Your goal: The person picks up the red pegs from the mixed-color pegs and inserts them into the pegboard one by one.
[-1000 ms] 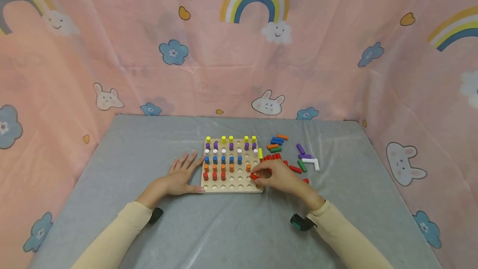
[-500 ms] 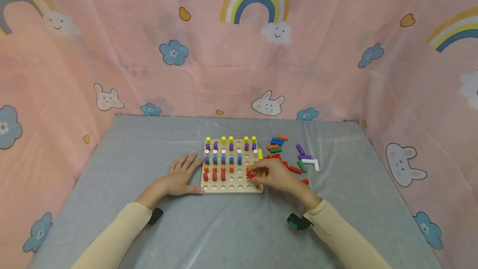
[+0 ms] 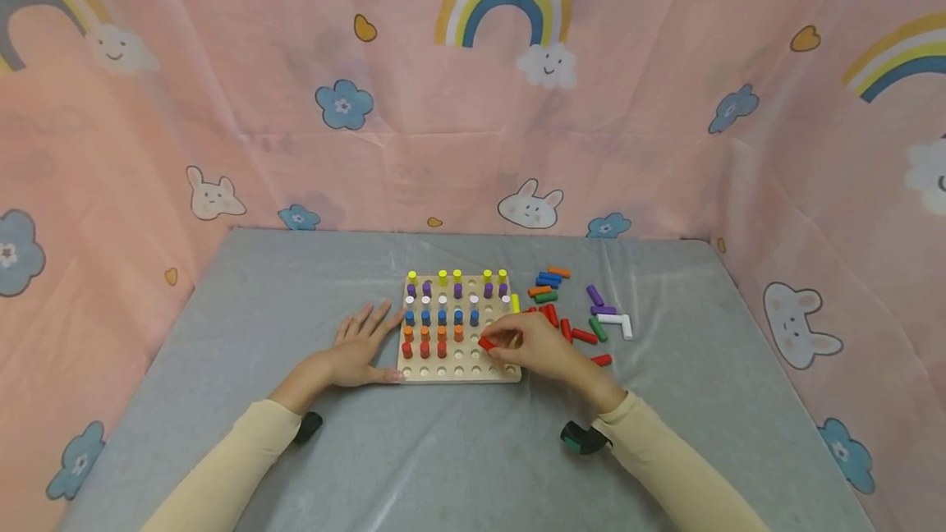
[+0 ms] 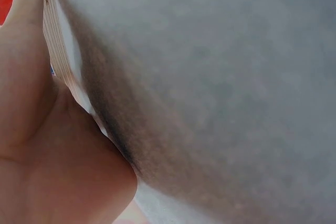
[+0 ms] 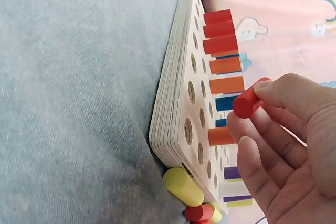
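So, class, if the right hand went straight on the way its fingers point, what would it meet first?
Probably the orange peg fourth from left in the head view, beyond the pinched red peg; height is unclear, so the right hand might pass above.

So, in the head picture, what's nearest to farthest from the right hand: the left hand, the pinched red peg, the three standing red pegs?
1. Pinched red peg, held by the right hand.
2. Three standing red pegs, on the left side of the board.
3. Left hand, farther left, at the board's edge.
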`<state>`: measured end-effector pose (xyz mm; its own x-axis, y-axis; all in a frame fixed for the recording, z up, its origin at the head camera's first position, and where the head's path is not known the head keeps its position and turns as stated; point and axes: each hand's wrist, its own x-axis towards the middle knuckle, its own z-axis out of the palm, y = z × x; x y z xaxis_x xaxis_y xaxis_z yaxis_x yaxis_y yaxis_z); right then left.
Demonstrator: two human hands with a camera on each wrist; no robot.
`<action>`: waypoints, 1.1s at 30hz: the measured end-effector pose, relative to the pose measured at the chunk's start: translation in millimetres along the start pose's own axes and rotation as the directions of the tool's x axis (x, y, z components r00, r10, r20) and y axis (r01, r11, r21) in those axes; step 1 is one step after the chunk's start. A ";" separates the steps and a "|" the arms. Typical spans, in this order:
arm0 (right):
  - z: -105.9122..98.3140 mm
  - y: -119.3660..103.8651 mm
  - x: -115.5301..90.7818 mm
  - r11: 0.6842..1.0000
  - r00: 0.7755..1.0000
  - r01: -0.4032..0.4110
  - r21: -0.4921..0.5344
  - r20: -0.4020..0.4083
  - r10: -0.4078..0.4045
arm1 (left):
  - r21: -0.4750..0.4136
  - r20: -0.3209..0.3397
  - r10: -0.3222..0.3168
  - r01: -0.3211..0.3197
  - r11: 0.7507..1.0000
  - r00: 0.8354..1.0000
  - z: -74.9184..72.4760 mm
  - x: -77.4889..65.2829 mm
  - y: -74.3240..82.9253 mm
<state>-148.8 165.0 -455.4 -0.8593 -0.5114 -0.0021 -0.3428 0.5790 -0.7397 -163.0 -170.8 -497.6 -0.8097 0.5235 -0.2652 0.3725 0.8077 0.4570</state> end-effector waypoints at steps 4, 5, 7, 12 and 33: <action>2.9 -1.1 1.6 1.000 1.000 0.020 -0.007 0.004 -0.020 | -0.001 0.002 0.004 -0.004 1.000 1.000 -2.2 -1.4 1.9; 3.6 -0.9 2.3 1.000 1.000 0.026 -0.010 0.006 -0.025 | 0.001 0.003 0.004 -0.004 1.000 1.000 -2.6 -1.9 2.4; 5.2 -0.6 3.7 0.999 1.000 0.029 -0.012 0.010 -0.029 | 0.003 0.006 0.005 -0.005 1.000 1.000 -2.5 -1.9 2.4; 8.8 -1.5 6.7 1.000 1.000 0.021 0.000 0.004 -0.021 | 0.012 0.005 0.001 -0.001 1.000 1.000 -4.2 -1.7 4.5; 19.3 -2.4 16.4 0.999 0.998 0.018 0.046 -0.056 -0.015 | 0.007 -0.005 0.003 -0.003 1.000 1.000 -1.8 -0.6 1.3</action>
<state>-154.8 143.0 -466.7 -0.8741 -0.4834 0.0471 -0.3400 0.5398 -0.7701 -162.9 -170.5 -495.3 -0.8107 0.5246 -0.2600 0.3779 0.8081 0.4519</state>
